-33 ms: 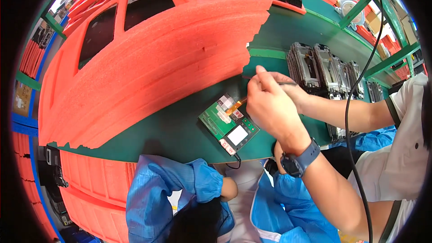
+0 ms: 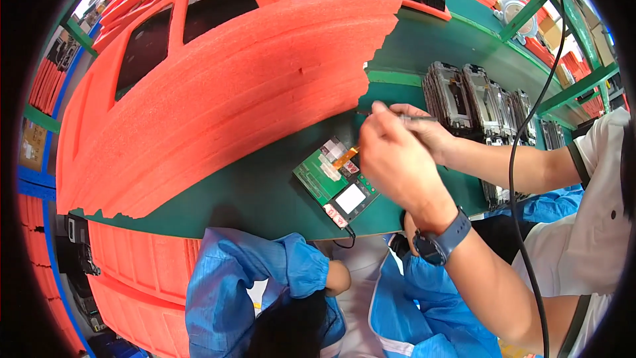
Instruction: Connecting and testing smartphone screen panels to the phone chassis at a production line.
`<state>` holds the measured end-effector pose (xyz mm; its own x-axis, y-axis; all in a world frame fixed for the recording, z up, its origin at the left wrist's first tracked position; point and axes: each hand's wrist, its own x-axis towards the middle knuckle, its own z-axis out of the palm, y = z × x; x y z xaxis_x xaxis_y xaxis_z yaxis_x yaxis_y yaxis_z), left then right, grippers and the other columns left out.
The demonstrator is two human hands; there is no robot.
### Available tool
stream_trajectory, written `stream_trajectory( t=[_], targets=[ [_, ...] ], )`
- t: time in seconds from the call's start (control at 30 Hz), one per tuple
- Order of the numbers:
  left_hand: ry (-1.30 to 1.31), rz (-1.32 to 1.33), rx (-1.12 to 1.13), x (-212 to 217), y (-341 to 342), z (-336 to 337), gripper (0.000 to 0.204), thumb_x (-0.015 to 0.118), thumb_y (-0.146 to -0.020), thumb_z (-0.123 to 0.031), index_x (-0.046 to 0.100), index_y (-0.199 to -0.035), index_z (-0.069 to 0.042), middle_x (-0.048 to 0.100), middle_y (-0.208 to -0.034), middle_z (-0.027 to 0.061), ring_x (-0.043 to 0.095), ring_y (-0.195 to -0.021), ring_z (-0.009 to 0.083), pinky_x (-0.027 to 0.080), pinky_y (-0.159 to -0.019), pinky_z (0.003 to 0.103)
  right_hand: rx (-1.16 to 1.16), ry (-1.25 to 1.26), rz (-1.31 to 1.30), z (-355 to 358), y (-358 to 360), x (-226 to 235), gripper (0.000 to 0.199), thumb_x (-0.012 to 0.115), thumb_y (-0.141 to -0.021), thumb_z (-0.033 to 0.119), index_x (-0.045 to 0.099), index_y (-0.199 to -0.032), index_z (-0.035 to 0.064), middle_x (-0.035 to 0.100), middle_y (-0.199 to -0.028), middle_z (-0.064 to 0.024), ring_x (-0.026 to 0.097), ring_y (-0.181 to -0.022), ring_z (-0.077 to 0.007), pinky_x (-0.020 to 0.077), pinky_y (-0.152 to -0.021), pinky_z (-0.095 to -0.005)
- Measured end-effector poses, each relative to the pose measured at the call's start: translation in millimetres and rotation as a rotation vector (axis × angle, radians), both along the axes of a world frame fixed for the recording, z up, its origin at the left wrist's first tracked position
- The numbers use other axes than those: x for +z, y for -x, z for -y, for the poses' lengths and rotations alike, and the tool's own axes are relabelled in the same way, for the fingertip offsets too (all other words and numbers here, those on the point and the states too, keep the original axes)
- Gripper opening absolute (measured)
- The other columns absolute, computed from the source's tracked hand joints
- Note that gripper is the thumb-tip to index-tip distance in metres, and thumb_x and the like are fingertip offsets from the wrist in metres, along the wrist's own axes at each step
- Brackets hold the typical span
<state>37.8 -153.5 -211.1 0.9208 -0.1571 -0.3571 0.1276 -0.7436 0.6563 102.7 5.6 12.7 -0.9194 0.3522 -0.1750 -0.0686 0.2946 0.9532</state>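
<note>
Below the table edge, my left hand (image 2: 338, 278) shows as a rounded bit of skin past a blue cuff; its fingers are hidden. Little of my right hand (image 2: 410, 231) can be seen, behind a co-worker's forearm and above my other blue sleeve; its fingers are hidden too. On the green table lies a test board (image 2: 320, 178), with a green circuit side and a black side bearing a lit white screen (image 2: 350, 198). An orange flex ribbon (image 2: 346, 157) runs from it toward the co-worker's watch-side hand (image 2: 396, 159). The co-worker's other hand (image 2: 430, 136) is by a thin dark stick-like tool (image 2: 417, 118).
A tall stack of red foam trays (image 2: 232, 86) fills the left and far side, dark panels in the top one. Rows of frame-like parts (image 2: 474, 99) stand at the right. A black cable (image 2: 513, 179) hangs across the right side, before the co-worker's white shirt.
The co-worker's watch-side hand has shifted slightly left, covering the board's right corner. The fingers of the other hand show more beside the tool. My hands look unmoved.
</note>
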Motion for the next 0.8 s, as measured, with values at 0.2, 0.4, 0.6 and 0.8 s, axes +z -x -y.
stream_trajectory(
  t=[0.2,0.4,0.6,0.8],
  targets=[
    [0.378,0.492,0.033,-181.5,-12.2,50.1,0.017,0.070,-0.064,-0.017,0.073,-0.080,-0.016,0.066,-0.086,0.0066,0.060,-0.076,0.0279,0.049,-0.065,0.042,0.502,-0.333,0.124,24.5,23.7,-17.7,0.066,0.067,-0.075,0.038,0.044,-0.125,0.0036,0.048,-0.121,-0.0123,0.044,-0.113,-0.0206,0.0392,-0.094,-0.0337],
    [0.253,0.428,0.178,-239.9,-49.6,81.8,0.016,0.068,-0.065,-0.017,0.073,-0.081,-0.015,0.065,-0.086,0.0075,0.059,-0.076,0.0280,0.047,-0.064,0.045,0.540,-1.350,0.360,24.5,-7.7,-55.9,0.083,0.067,-0.071,0.050,0.034,-0.134,0.0069,0.037,-0.131,-0.0112,0.036,-0.116,-0.0210,0.0345,-0.094,-0.0308],
    [0.138,0.339,0.372,-253.3,-62.1,112.0,0.016,0.066,-0.067,-0.017,0.073,-0.081,-0.014,0.065,-0.086,0.0085,0.059,-0.075,0.0281,0.046,-0.063,0.047,0.743,-1.190,0.353,5.5,-18.6,-50.4,0.082,0.053,-0.079,0.059,0.033,-0.138,0.0057,0.034,-0.137,-0.0078,0.039,-0.102,-0.0198,0.0348,-0.082,-0.0261],
    [0.008,0.244,0.544,-251.3,-70.7,128.9,0.016,0.065,-0.068,-0.018,0.072,-0.081,-0.013,0.065,-0.086,0.0094,0.058,-0.074,0.0282,0.045,-0.062,0.049,0.751,-1.350,0.419,2.5,-36.8,-47.4,0.076,0.054,-0.081,0.055,0.035,-0.136,0.0056,0.037,-0.132,-0.0075,0.039,-0.103,-0.0186,0.0346,-0.082,-0.0250]
  ],
)
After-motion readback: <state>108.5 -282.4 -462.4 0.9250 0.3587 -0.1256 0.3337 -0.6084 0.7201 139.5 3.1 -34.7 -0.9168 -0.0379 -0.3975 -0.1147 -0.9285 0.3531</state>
